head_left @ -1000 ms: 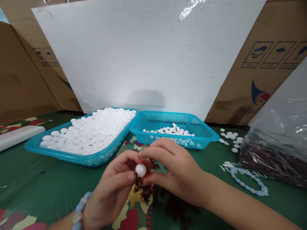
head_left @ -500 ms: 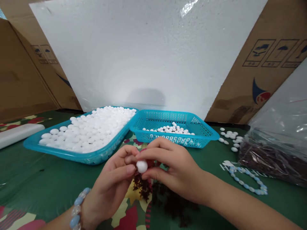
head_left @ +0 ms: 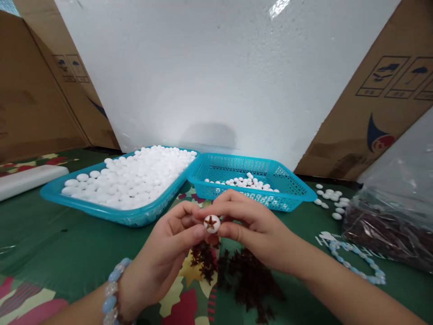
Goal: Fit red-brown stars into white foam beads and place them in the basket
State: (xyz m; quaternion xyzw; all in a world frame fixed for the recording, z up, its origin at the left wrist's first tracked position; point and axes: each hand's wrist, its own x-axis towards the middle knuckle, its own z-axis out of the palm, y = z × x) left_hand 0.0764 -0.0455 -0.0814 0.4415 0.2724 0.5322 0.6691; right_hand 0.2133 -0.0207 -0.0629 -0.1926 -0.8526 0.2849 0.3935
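Observation:
Between my two hands is a small white ball with a dark brown star-shaped piece on the side facing me. My left hand pinches the ball from the left, thumb in front. From the right, the thumb and fingers of my right hand close on the same ball. Below my hands, a loose pile of dark brown star pieces lies on the green patterned tablecloth. A bracelet of blue and clear beads circles my left wrist.
A blue tray heaped with white balls stands left. Beside it, a blue basket holds several more balls. Loose white balls, a beaded bracelet and a clear bag of brown pieces lie right. A white board stands behind.
The ball has come to show its brown star piece, where a plain white side faced me before. The view has shifted slightly, and more of the brown pile shows below my right hand.

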